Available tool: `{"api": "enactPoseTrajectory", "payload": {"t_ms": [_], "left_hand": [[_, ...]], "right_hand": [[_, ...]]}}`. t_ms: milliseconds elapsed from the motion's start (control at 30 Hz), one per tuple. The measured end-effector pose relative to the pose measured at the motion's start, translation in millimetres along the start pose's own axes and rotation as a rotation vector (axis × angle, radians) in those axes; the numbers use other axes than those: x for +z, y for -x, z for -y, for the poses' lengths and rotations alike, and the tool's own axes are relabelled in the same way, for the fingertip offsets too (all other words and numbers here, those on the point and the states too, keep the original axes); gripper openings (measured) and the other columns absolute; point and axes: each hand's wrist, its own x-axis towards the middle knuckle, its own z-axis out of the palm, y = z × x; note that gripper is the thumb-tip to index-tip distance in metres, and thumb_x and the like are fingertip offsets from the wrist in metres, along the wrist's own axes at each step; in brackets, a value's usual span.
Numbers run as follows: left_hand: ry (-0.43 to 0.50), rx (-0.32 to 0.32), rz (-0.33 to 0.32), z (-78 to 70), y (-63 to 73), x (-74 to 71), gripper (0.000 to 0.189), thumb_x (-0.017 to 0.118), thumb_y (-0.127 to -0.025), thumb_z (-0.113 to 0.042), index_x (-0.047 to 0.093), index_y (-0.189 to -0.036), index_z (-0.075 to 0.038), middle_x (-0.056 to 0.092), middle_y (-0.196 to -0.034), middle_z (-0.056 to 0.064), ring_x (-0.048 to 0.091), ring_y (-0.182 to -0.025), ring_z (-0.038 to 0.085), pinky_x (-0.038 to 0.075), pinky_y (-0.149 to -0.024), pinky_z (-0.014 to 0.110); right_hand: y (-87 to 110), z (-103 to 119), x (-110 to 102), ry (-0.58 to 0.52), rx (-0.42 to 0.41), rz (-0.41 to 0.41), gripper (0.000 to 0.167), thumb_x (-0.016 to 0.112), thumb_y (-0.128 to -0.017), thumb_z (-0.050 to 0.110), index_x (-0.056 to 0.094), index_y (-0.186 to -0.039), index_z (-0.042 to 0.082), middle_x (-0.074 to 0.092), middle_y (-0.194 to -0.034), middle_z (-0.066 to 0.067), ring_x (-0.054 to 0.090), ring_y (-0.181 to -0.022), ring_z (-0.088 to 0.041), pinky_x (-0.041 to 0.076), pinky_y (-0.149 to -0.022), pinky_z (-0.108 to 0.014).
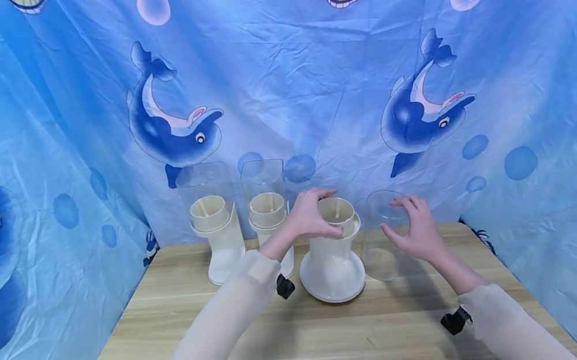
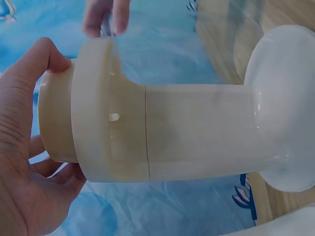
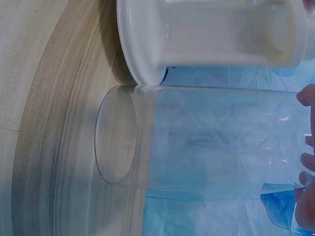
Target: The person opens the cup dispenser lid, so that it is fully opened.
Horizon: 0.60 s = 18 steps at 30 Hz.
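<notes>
A white plastic stand with a round flared base and a cream ring-shaped top stands upright on the table. My left hand grips that cream ring, thumb on one side and fingers on the other. Just to the right is a clear cylinder, upright beside the stand. Around its upper end curl the thumb and fingers of my right hand. Whether the cylinder's lower rim touches the table, I cannot tell. In the left wrist view, fingertips of the right hand show beyond the stand.
Two similar white stands with clear covers behind their cream tops are at the back left. The wooden table ends at a blue dolphin-print cloth hanging behind and at both sides.
</notes>
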Motion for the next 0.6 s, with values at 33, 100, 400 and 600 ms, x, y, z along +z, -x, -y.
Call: {"api": "enactPoseTrajectory", "payload": {"t_ms": [33,100,400,600], "left_hand": [[-0.003,-0.009,0.005,2.6,-4.3,0.8,0.086,0.088,-0.069,-0.036,0.063,-0.147,-0.009,0.067,-0.146,0.013,0.059,-0.140,0.032,0.048,-0.119,0.050],[0.002,-0.030,0.015,7.3,-11.8,1.3,0.086,0.088,-0.070,-0.035,0.062,-0.148,-0.009,0.065,-0.149,0.013,0.056,-0.143,0.034,0.048,-0.119,0.051],[0.008,-0.091,0.055,25.3,-28.1,3.5,0.092,0.091,-0.071,-0.033,0.057,-0.152,-0.005,0.060,-0.155,0.014,0.050,-0.149,0.035,0.047,-0.121,0.050],[-0.016,-0.090,0.087,33.0,-29.4,4.0,0.089,0.090,-0.072,-0.032,0.058,-0.152,-0.008,0.061,-0.155,0.012,0.051,-0.148,0.035,0.048,-0.120,0.050]], "right_hand": [[0.1,0.2,-0.4,-0.001,-0.001,-0.001,0.050,0.087,-0.076,0.017,0.067,-0.116,-0.006,0.064,-0.120,-0.026,0.054,-0.113,-0.046,0.042,-0.095,-0.056],[-0.2,0.3,-0.7,0.006,-0.005,0.001,0.050,0.087,-0.076,0.017,0.067,-0.116,-0.006,0.064,-0.120,-0.026,0.054,-0.113,-0.047,0.042,-0.096,-0.057],[0.1,0.0,-0.6,0.036,0.000,0.007,0.051,0.087,-0.077,0.019,0.067,-0.117,-0.005,0.064,-0.121,-0.026,0.055,-0.114,-0.048,0.044,-0.097,-0.061],[4.6,-2.0,1.6,0.043,0.012,0.014,0.051,0.087,-0.078,0.021,0.067,-0.118,-0.003,0.063,-0.124,-0.026,0.054,-0.118,-0.049,0.045,-0.099,-0.063]]}}
